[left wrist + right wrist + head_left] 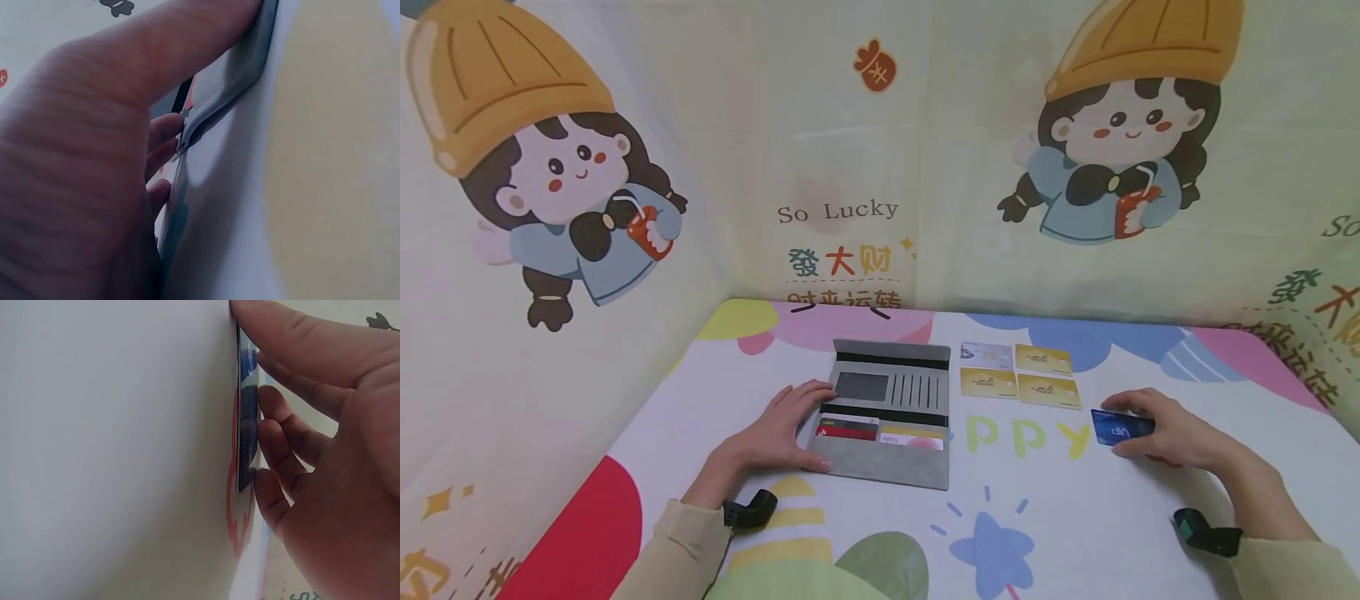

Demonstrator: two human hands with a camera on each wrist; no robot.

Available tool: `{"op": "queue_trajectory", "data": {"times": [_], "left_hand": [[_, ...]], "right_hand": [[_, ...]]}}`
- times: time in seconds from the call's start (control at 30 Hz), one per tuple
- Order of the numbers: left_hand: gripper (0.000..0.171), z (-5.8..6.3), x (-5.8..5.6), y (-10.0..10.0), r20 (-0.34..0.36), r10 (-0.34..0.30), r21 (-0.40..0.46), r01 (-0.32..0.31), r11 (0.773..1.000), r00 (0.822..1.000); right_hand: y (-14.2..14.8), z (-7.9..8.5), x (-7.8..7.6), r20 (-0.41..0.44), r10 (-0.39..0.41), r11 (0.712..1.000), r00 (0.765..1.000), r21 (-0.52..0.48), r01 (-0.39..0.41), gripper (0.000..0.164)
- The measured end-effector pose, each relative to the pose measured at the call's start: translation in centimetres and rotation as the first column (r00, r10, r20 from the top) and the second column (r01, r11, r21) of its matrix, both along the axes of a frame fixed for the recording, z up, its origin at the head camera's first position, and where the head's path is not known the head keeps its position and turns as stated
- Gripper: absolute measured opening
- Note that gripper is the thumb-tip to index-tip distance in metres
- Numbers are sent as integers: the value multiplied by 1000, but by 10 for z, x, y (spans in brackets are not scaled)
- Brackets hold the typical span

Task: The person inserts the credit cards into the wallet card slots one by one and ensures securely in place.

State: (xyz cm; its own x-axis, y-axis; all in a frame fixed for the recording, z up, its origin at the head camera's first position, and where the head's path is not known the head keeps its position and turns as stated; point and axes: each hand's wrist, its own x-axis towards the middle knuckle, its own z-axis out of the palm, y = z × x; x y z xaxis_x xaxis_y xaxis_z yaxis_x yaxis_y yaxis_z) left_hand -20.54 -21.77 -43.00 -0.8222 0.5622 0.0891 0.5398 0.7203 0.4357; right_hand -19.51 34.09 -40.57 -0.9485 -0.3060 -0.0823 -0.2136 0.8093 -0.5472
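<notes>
A grey wallet [880, 467] lies unfolded on the table. My left hand [778, 431] rests along its left edge, thumb at the lower corner and fingers farther up. Two lower pockets hold a black-and-red card [847, 427] and a white, pink and yellow card [912, 438]. To the right of the wallet, my right hand [1176, 429] pinches a blue VIP card [1118, 427] by its edges, close over the tabletop. In the right wrist view the blue card [249, 419] appears nearly edge-on, between thumb and fingers.
Beside the wallet's right edge lie a silver card [987, 355] and three gold cards [1049, 389] in two rows. The table wears a white printed cloth [887, 521]. A cartoon-patterned cloth wall [955, 167] stands behind and at the left.
</notes>
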Motion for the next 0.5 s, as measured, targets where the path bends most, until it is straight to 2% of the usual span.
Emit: {"op": "queue_trajectory", "data": {"times": [0.23,0.5], "left_hand": [[99,1,0,1,10,4,5,-4,1000,1000],[99,1,1,1,18,16,-1,-16,1000,1000]], "right_hand": [[-1,0,-1,10,-19,999,1000,26,19,63],[-2,-3,0,-13,-1,1000,1000,27,1,57]]}}
